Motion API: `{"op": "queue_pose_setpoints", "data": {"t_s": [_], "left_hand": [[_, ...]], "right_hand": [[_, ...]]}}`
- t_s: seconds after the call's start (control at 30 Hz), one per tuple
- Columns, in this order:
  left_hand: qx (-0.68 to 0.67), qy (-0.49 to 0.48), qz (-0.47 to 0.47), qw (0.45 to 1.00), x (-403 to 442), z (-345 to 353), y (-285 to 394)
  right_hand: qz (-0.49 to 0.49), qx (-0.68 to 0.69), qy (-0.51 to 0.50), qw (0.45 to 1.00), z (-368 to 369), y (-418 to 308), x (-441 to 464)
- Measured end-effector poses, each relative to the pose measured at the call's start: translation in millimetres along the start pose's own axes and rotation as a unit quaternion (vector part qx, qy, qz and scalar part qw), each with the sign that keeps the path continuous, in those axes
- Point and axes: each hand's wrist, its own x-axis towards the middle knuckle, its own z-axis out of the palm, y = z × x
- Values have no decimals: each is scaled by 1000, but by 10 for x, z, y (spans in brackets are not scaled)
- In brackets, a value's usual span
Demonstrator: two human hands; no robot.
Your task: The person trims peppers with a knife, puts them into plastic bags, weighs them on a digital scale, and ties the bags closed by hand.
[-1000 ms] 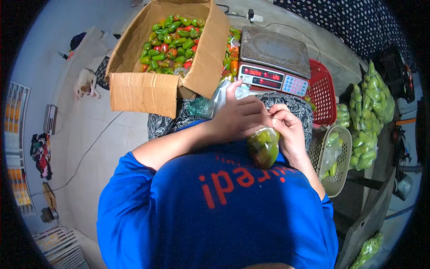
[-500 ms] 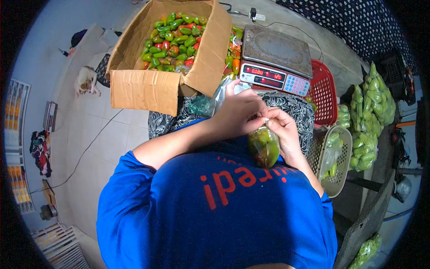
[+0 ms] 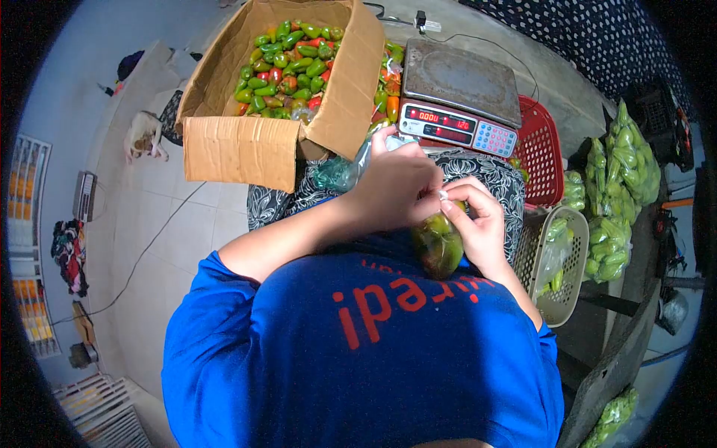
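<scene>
Against my chest hangs a small clear plastic bag [image 3: 439, 243] of green and reddish peppers, its white twisted neck pointing up. My right hand [image 3: 479, 222] pinches this neck between thumb and fingers, closed on the bag. Beside it, my left hand [image 3: 403, 183] is closed at the same neck, its lower fingertips partly hidden and slightly blurred. The index finger of that hand sticks out toward the scale. Clear and greenish plastic [image 3: 340, 173] lies on my lap behind the left wrist.
A cardboard box [image 3: 243, 149] of peppers stands ahead left. Beside it are a digital scale [image 3: 459, 78] with lit red digits and a red basket [image 3: 541, 149]. To the right are a beige basket [image 3: 564, 302] and bagged green peppers [image 3: 627, 160]. A dog [image 3: 143, 136] lies on the floor.
My right fingers have shifted slightly around the bag's neck, and a white twisted end shows more clearly. The bag has tilted a little; my left hand stays about where it was.
</scene>
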Motion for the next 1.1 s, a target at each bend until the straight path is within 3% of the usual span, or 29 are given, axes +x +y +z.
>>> {"op": "queue_pose_setpoints", "data": {"t_s": [0.1, 0.2, 0.3, 0.4, 0.6, 0.7, 0.83, 0.93, 1.1], "left_hand": [[-99, 7, -44, 994, 13, 3, -15], [-48, 84, -34, 995, 18, 64, -103], [36, 98, 90, 990, -66, 176, -144], [43, 114, 93, 988, -77, 159, -82], [-111, 32, -3, 993, -108, 199, -143], [-109, 59, 44, 991, -101, 202, -110], [-87, 102, 47, 990, -87, 173, -34], [-42, 124, 54, 990, -101, 108, -25], [-34, 140, 54, 988, -72, -27, -11]], "right_hand": [[50, 189, -2, 981, 44, 119, -10], [114, 360, -11, 926, 70, 210, -38], [183, 459, -7, 870, 104, 240, -73], [213, 495, 17, 842, 103, 311, -91], [191, 466, 17, 864, 125, 323, -100], [133, 561, -30, 816, 150, 286, -68], [184, 472, -3, 862, 201, 0, -12], [167, 428, -68, 886, 142, 84, -41], [123, 336, -63, 932, 176, 96, -38]]}}
